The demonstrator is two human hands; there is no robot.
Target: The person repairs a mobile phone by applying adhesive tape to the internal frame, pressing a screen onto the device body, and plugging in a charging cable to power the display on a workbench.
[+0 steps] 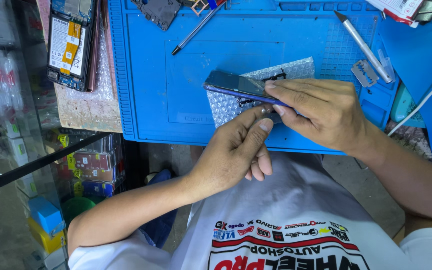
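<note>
1. just above the near edge of the blue work mat (pixel 146 100), a dark phone (pixel 238 86) with a purple rim is being held edge-up and tilted, over a sheet of bubble wrap (pixel 296 70) that is lying on the mat.
2. the right hand (pixel 321 112) is gripping the phone's right end, fingers curled over the top edge and thumb pressing from below.
3. the left hand (pixel 233 150) is mostly closed, its thumb stretching up to the phone's lower edge beside the right thumb; whether it is pinching something small there is not clear.
4. on the mat beyond the phone, a thin dark-tipped tool (pixel 196 29) is lying diagonally, near a dark circuit board part (pixel 158 11) at the far edge.
5. to the right, a silver craft knife (pixel 363 46) is lying beside a razor blade (pixel 364 73) in the mat's gridded tray area.
6. a white cable (pixel 421 102) is running across the mat's right corner.
7. left of the mat, an opened phone (pixel 68 45) showing its battery is resting on a worn wooden board (pixel 88 112).
8. further left, a glass display case (pixel 21 165) is holding small coloured boxes and packets.
9. the person is wearing a white printed shirt (pixel 286 225).
</note>
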